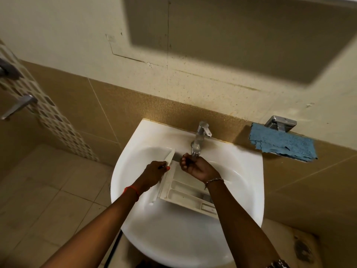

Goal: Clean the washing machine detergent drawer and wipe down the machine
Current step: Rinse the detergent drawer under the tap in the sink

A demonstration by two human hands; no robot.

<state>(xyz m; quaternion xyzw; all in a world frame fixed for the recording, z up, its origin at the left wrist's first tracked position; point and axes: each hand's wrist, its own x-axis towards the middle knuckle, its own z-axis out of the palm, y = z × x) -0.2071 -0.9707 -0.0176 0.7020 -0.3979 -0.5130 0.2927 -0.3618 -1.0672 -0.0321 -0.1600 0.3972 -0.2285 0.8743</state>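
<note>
The left hand (154, 171) is gripping the drawer (185, 190) by its long front piece, with fingers curled round it, near the left side of the sink (135, 136). The drawer is lying in the bowl of the sink with its little boxes facing up. The right hand (197, 169) is reaching over the drawer, up under the tap (201, 132) at the back edge. Its fingers are curling and holding nothing I can see. I cannot tell if water is running.

I think the drawer is out of the machine and its wash is only starting. A blue cloth (282, 144) is hanging past the right edge of the sink. The machine is not showing, so I am guessing the wipe-down is not yet done.
</note>
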